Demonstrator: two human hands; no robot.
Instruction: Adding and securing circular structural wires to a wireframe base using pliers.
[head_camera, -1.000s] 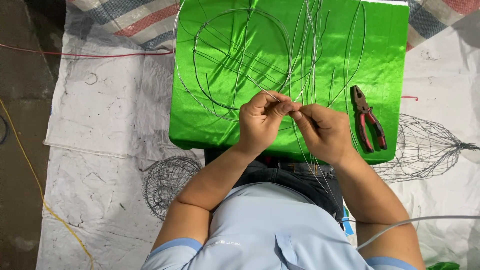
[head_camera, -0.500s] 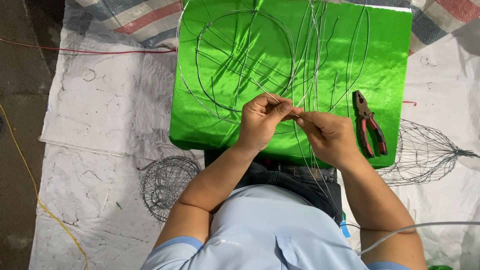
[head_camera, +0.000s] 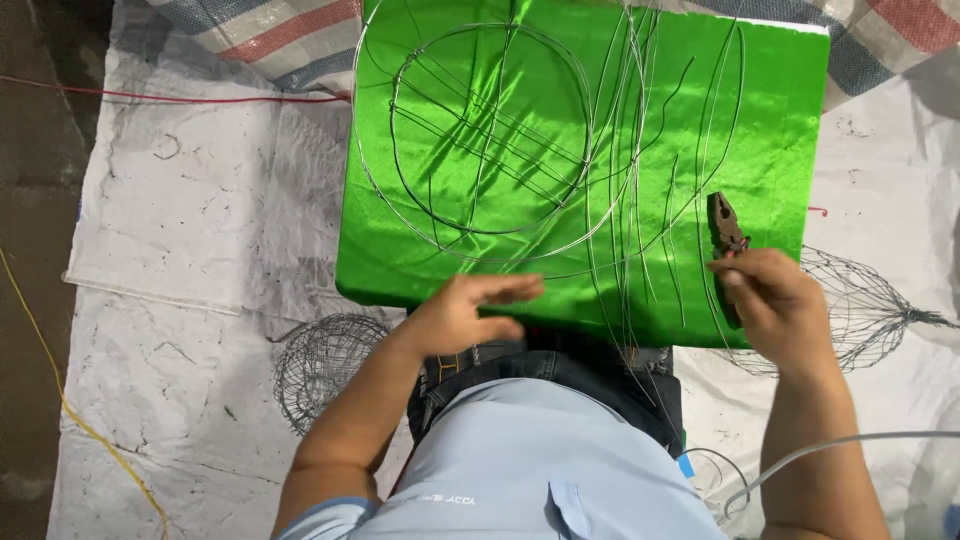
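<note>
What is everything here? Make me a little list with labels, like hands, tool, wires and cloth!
left hand: open, fingers spread, blurred, at the near edge of the cloth, holding nothing I can see
right hand: closed round the handles of the pliers
pliers: dark jaws pointing away from the person, lying on the cloth
green cloth: shiny, spread over a flat board
wire rings: round loops on the cloth, with straight wires crossing them
wire baskets: one on each side of the person, on the white sheet
white sheet: wrinkled, covering the floor
</note>
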